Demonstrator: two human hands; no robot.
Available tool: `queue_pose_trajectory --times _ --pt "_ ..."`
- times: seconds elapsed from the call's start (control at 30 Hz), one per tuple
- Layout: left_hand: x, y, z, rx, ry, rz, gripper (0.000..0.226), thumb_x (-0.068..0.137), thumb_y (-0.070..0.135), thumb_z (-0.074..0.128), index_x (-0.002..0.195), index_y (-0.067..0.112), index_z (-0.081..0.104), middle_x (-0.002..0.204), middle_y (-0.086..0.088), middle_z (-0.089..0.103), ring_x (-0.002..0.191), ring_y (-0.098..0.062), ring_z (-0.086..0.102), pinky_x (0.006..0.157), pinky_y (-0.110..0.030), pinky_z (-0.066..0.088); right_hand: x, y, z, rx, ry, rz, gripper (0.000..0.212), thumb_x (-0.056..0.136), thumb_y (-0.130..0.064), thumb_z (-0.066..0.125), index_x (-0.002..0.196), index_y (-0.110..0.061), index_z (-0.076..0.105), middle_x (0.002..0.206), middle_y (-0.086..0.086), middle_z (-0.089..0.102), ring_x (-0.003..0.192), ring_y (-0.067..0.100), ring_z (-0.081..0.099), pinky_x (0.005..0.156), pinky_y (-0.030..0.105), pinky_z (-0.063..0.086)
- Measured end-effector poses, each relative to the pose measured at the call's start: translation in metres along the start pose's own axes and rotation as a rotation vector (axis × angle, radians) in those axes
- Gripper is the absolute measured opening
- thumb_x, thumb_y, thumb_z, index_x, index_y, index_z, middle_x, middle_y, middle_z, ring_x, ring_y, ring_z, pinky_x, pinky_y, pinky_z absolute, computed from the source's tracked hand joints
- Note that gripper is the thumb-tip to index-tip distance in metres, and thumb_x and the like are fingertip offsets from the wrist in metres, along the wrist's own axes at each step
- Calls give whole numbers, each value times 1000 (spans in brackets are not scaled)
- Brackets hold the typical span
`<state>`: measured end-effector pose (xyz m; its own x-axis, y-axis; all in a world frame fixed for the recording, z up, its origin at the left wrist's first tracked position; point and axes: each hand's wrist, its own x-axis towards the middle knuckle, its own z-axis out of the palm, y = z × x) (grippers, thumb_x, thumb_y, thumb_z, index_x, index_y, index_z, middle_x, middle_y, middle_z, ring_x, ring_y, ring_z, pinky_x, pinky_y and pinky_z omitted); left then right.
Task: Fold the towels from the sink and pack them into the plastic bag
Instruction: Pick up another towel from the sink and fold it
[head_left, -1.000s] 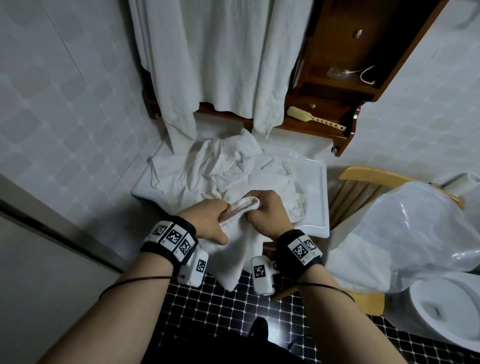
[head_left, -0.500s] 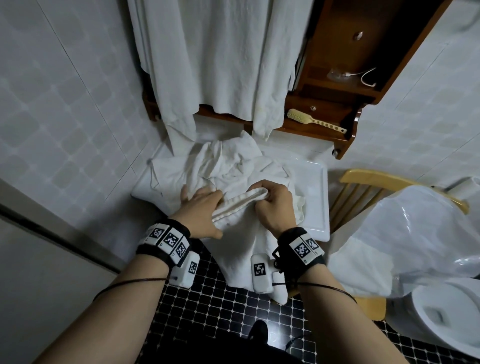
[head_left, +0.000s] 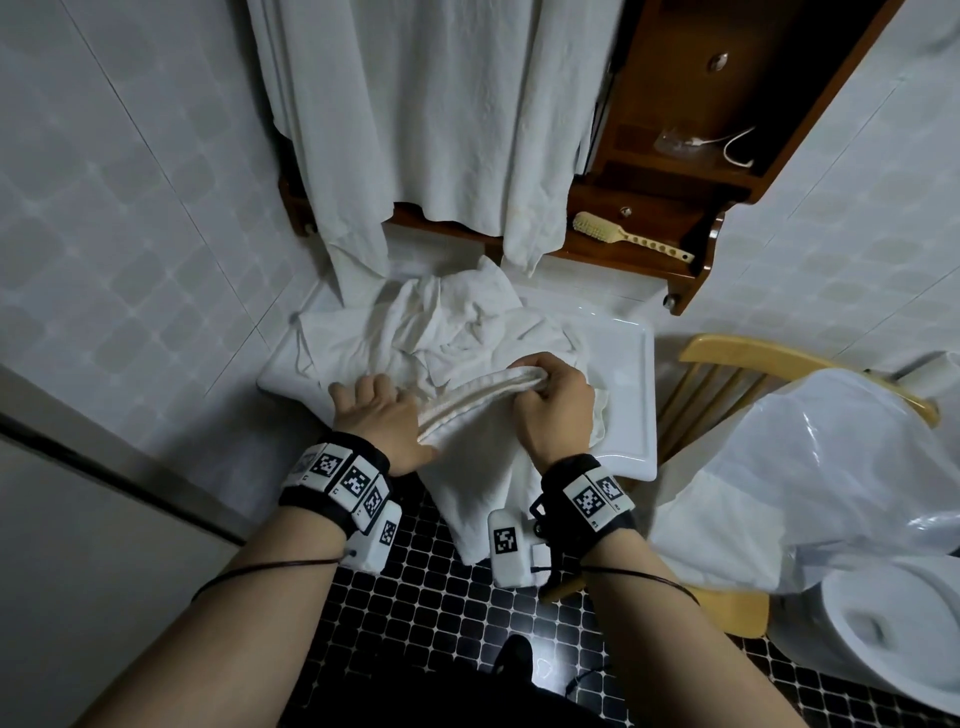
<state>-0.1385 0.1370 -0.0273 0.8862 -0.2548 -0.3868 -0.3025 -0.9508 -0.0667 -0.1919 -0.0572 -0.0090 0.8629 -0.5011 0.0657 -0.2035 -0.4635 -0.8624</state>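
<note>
- The sink: its bowl is hidden under the heap of towels. Only the right rim and the front corner show.
- The right hand: its fingertips curl out of sight round the folded towel.
- The left hand: its palm is hidden, face down on the heap.
- The plastic bag: cut off by the right edge. It covers most of the chair.
- The toilet: cut off by the right edge.
- The hanging cloth: its top is cut off. It hides the left part of the wooden shelf.
- 1 clear item with a white cord on the shelf: too blurred to tell.

white towels, black-tiled floor
</note>
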Motion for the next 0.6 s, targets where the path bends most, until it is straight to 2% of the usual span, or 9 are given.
queue_pose_trajectory --times 0.1,0.13,0.2,0.27,0.37,0.43,0.5,0.57,0.6 --pt "4 -1 -2 -77 120 128 57 85 47 68 129 17 46 131 -5 53 129 -31 51 119 -58 23 1 -1 2 -39 63 46 29 75 -19 47 89 -24 72 70 -4 70 75 24 68 64 36 56" --pt "4 -1 -1 -160 150 181 48 85 38 68 123 18 45 119 -3 60 119 -31 60 114 -54 34 2 0 1 -29 70 53 32 73 -20 46 90 -24 73 71 -4 71 76 24 68 65 36 57" --pt "-2 0 2 -318 200 237 41 86 28 66 121 20 47 103 -1 65 101 -32 66 86 -41 50 5 1 -1 -15 81 56 31 74 -17 49 92 -24 73 71 -4 71 76 23 68 64 34 56" --pt "-8 2 2 -366 222 231 40 88 29 64 126 23 55 108 -2 65 98 -31 65 74 -35 43 5 3 -2 -12 100 34 28 78 -9 55 92 -22 74 70 -6 70 71 16 66 61 26 50" --pt "-11 0 -3 -351 270 221 29 89 31 58 118 29 56 107 0 66 95 -31 62 73 -36 38 5 6 -6 -4 131 10 30 77 -3 54 92 -19 74 66 -11 64 64 9 59 57 13 42" --pt "-12 -1 -9 -356 289 223 25 91 32 53 115 26 52 100 -1 67 89 -32 61 72 -38 43 8 13 -6 -39 169 51 34 73 -9 50 96 -22 71 79 -3 70 76 25 64 70 29 52" --pt "-14 0 -16 -351 293 226 26 93 32 50 114 18 52 97 -5 66 86 -34 59 73 -42 50 12 21 -3 -141 212 152 32 83 -17 54 111 -26 67 108 9 68 98 38 63 85 46 54" --pt "-16 4 -25 -361 296 225 24 94 31 50 108 12 55 94 -5 62 87 -36 58 75 -44 52 12 26 -1 -164 192 277 32 97 -33 60 127 -20 57 126 18 57 109 45 59 95 52 50" --pt "-18 7 -30 -382 288 229 22 94 30 52 103 10 55 90 -4 59 86 -36 58 74 -43 50 12 24 -1 -140 84 347 42 101 -43 60 128 -12 55 129 21 58 111 46 61 98 50 50"
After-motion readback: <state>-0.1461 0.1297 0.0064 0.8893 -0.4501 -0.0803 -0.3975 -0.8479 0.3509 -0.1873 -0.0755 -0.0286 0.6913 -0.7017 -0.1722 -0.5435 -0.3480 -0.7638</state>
